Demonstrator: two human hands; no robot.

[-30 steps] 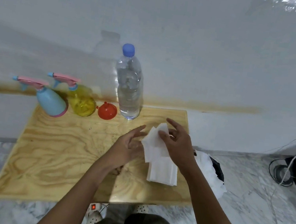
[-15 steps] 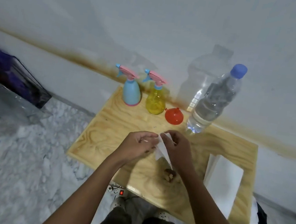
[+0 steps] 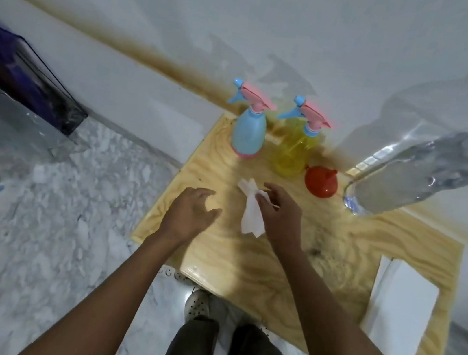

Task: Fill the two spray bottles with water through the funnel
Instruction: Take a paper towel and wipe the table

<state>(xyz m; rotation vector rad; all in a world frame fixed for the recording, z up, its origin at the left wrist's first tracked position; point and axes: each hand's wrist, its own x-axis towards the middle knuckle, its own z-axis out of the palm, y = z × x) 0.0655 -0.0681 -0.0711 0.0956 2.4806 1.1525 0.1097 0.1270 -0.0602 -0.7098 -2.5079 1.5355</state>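
A blue spray bottle (image 3: 248, 134) and a yellow spray bottle (image 3: 292, 152), both with pink trigger heads, stand at the back of the wooden table (image 3: 336, 253). To the right of the yellow one a red funnel (image 3: 320, 181) lies on its side. A large clear water bottle (image 3: 427, 173) with a blue cap stands further right. My right hand (image 3: 277, 211) pinches a white tissue (image 3: 250, 214) over the table. My left hand (image 3: 190, 216) hovers beside it with fingers spread, holding nothing.
A stack of white tissues (image 3: 400, 317) lies at the table's right side. A dark bin lined with clear plastic (image 3: 22, 103) stands on the marble floor at the left. The white wall runs just behind the bottles.
My left hand has let go of the tissue and opened; the right hand alone holds it now. The camera has turned further left and down, so the table sits more to the right.
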